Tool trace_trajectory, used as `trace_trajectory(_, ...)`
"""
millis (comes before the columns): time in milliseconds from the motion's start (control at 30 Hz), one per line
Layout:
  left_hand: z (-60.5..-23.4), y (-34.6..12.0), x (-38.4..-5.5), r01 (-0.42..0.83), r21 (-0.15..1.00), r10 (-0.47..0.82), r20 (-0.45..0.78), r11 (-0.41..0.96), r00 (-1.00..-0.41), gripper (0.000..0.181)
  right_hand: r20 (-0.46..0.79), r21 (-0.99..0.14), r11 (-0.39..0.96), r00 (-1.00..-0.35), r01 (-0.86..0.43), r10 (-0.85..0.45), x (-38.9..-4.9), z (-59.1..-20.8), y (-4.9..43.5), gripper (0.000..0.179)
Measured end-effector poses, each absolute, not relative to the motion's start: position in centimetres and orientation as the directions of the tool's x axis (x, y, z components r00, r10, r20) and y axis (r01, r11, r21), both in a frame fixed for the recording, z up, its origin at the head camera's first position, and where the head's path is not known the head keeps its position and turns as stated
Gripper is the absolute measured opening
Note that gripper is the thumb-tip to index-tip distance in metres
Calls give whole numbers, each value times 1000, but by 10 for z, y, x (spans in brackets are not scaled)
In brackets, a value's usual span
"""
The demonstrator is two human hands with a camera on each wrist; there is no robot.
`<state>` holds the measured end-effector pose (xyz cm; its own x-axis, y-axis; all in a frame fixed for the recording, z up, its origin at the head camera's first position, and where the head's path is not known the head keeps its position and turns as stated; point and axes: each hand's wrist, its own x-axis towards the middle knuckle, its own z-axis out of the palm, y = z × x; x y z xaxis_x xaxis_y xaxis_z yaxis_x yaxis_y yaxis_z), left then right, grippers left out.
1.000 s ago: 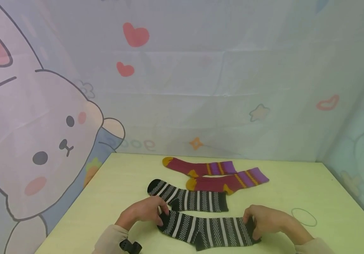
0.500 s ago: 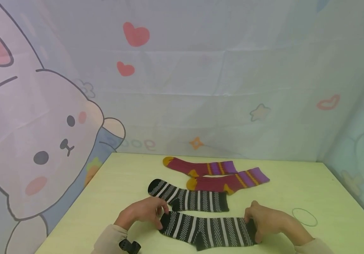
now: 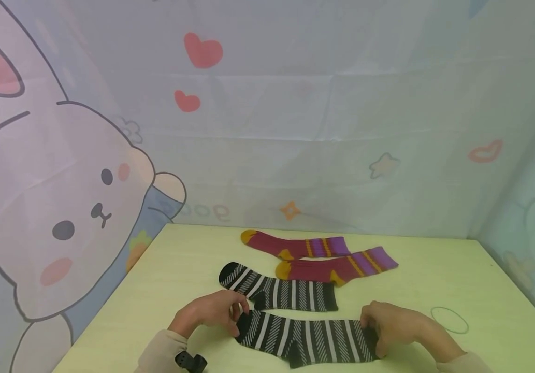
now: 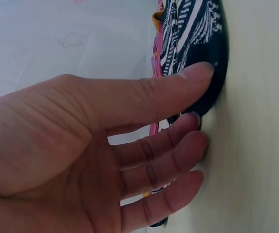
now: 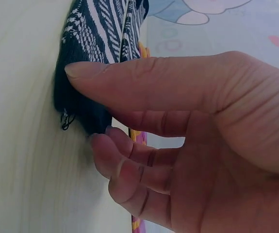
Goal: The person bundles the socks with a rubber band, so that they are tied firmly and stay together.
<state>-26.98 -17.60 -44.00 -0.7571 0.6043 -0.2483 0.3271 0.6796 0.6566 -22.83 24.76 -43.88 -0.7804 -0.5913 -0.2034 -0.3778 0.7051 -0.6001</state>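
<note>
A black-and-white striped sock (image 3: pixel 316 341) lies flat along the table's near side, toe to the left and cuff to the right. My left hand (image 3: pixel 218 311) is at its black toe; the thumb (image 4: pixel 197 75) lies over the fabric and the curled fingers meet the toe's edge. At the other end, the thumb and fingers of my right hand (image 3: pixel 395 326) pinch the black cuff (image 5: pixel 83 104), where a few loose threads hang. A matching striped sock (image 3: pixel 290 294) lies just behind, close alongside. The undersides of the held ends are hidden.
Two maroon socks with yellow toes and purple cuffs, a rear one (image 3: pixel 295 246) and a front one (image 3: pixel 337 265), lie overlapping farther back. A thin green loop (image 3: pixel 450 319) rests on the pale yellow table (image 3: pixel 458 274) at right. A printed cloth (image 3: pixel 267 114) hangs behind.
My hands stay at the toe and cuff of the near sock. The right fingers have lifted and lowered slightly at the cuff. The other socks have stayed in place.
</note>
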Motion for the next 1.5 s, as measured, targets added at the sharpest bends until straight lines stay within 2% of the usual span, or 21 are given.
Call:
trace_trajectory(300, -439, -176, -268, 321, 661, 602, -249, 678, -759, 35, -192, -634, 683, -782, -363, -594, -228, -439, 249, 45)
trace_trajectory(467, -436, -179, -269, 346, 648, 614, -242, 679, -751, 29, -198, -622, 703, -799, -345, -567, -229, -436, 248, 31)
trace_trajectory(600, -435, -186, -271, 373, 643, 627, -218, 669, -748, 22, -137, -608, 692, -806, -390, -575, -234, -435, 246, 22)
trace_trajectory(867, -431, -199, -279, 375, 684, 632, -164, 626, -757, 22, -32, -615, 646, -804, -452, -593, -247, -429, 233, 21)
trace_trajectory(1167, -431, -211, -296, 420, 663, 577, -23, 620, -816, 19, -3, -572, 695, -846, -436, -534, -260, -429, 213, 36)
trace_trajectory(1333, -436, -214, -304, 393, 670, 505, 32, 630, -863, 22, 5, -567, 725, -882, -391, -471, -266, -431, 201, 49)
trace_trajectory(1500, -441, -212, -312, 353, 667, 424, 61, 656, -904, 21, 14, -536, 750, -892, -388, -451, -273, -435, 191, 60)
